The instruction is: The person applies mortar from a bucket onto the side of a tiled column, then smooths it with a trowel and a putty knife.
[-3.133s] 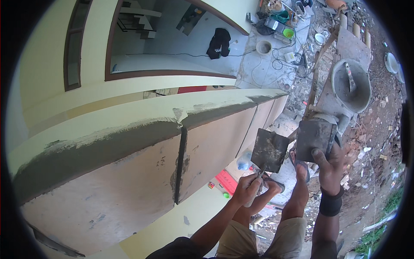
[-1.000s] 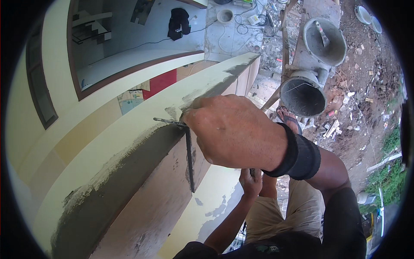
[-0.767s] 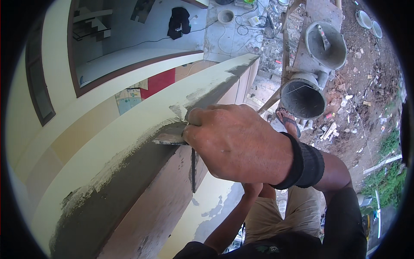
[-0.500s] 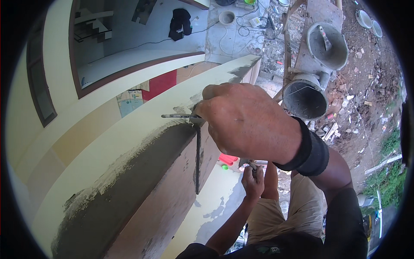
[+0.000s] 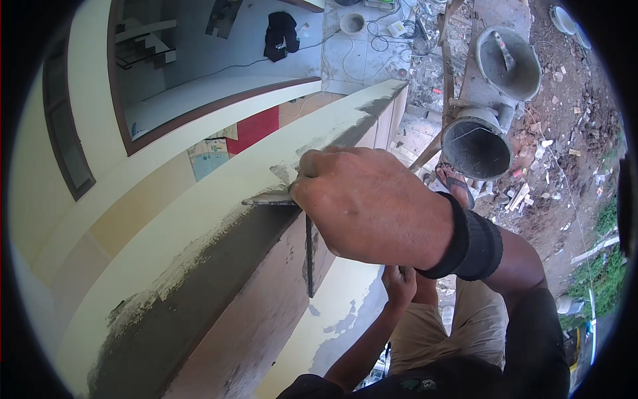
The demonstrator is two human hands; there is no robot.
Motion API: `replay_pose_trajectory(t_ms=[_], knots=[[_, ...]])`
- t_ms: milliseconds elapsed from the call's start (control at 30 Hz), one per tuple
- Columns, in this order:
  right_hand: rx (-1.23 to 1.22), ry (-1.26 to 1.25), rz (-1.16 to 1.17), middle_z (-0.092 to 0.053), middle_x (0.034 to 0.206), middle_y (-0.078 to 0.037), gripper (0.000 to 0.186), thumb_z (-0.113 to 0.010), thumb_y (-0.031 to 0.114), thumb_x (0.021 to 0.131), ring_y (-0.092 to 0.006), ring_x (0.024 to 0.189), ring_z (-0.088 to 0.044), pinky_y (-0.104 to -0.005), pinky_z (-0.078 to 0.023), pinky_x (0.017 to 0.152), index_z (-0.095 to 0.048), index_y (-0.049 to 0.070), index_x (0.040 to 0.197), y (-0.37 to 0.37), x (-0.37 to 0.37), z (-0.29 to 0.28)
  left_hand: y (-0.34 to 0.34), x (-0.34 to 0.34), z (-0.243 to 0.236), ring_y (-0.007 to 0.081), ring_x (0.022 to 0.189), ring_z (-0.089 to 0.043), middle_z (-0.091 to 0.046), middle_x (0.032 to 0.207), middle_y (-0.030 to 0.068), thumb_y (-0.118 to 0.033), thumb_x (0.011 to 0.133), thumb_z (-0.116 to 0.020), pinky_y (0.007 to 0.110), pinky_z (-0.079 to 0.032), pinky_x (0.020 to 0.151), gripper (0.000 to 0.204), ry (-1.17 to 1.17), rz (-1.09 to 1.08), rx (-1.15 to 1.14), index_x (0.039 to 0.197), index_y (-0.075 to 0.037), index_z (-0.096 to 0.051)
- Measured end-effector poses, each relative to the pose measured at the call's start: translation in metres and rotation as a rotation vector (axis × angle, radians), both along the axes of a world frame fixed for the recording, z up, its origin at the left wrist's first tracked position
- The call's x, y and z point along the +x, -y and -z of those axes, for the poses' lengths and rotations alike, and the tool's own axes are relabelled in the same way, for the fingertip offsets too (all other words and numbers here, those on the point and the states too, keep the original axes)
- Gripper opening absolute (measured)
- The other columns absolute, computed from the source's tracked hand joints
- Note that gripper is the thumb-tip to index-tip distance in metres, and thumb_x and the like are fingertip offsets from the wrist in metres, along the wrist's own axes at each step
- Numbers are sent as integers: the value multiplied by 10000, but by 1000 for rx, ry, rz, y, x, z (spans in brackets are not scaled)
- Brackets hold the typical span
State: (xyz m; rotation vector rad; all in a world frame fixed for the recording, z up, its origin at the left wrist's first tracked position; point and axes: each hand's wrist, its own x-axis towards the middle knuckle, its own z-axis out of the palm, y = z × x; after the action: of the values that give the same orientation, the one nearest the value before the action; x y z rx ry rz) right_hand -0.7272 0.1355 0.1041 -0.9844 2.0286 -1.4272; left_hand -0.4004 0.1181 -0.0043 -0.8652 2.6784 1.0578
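Observation:
My right hand (image 5: 372, 203), with a black band on its wrist, is closed on a corner trowel (image 5: 310, 259). One of the trowel's plates lies on the wall's top; the other hangs down along its side face. Smooth grey plaster (image 5: 199, 286) coats the edge of the cream wall (image 5: 159, 259) on the near side of the trowel, with a ragged border. Lower down, behind my right forearm, my left hand (image 5: 400, 287) has its fingers curled; the forearm hides what they hold.
A mortar-smeared tub (image 5: 492, 63) with a tool in it and a grey bucket (image 5: 475, 153) stand on a plank (image 5: 465, 86) at the far right. Rubble-strewn ground (image 5: 565, 139) lies below. Cables (image 5: 382, 43) run over the floor beyond the wall.
My right hand has drawn the corner trowel a little nearer along the wall's edge. A grey thing seen at my left hand before is now hidden behind my right arm.

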Motion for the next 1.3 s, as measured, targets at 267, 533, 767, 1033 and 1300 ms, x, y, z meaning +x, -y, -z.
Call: replay_pose_trajectory(t_ms=[267,533,767,1033,1300], knots=[[-274,369,488,-546,658,-136,110,-635,38,719,-290,567,-559,-388,-461,545,-596,-35,792,-36,30,22,-8,11,6,166,672,-540,-583,759,73,-177,932,-615,318,-452,631,192,132,-11,-31,996,-5,-561],[-373,1067,642,-592,700,-214,100,-592,65,799,-389,580,-560,-389,-486,598,-583,-34,800,-18,111,33,-6,17,-4,114,601,-488,-547,683,43,-182,936,-602,306,-424,570,184,323,-91,-47,890,-12,-547],[-469,959,688,-599,730,-193,74,-603,49,791,-380,648,-594,-405,-496,624,-594,-18,822,-5,124,41,-2,16,-4,105,566,-487,-546,642,36,-198,933,-603,306,-421,547,198,393,-168,34,859,-20,-558],[-431,939,588,-606,748,-192,79,-592,48,796,-384,668,-597,-412,-495,643,-620,-12,839,-6,119,44,-12,-6,-17,127,589,-521,-571,661,57,-240,925,-614,323,-444,577,233,515,-201,77,858,-22,-566],[-325,961,693,-596,715,-211,87,-597,60,798,-403,640,-588,-431,-490,631,-617,-22,817,13,124,29,-12,2,-12,117,570,-507,-561,647,55,-170,925,-616,300,-431,546,181,394,-198,124,845,-20,-555]])
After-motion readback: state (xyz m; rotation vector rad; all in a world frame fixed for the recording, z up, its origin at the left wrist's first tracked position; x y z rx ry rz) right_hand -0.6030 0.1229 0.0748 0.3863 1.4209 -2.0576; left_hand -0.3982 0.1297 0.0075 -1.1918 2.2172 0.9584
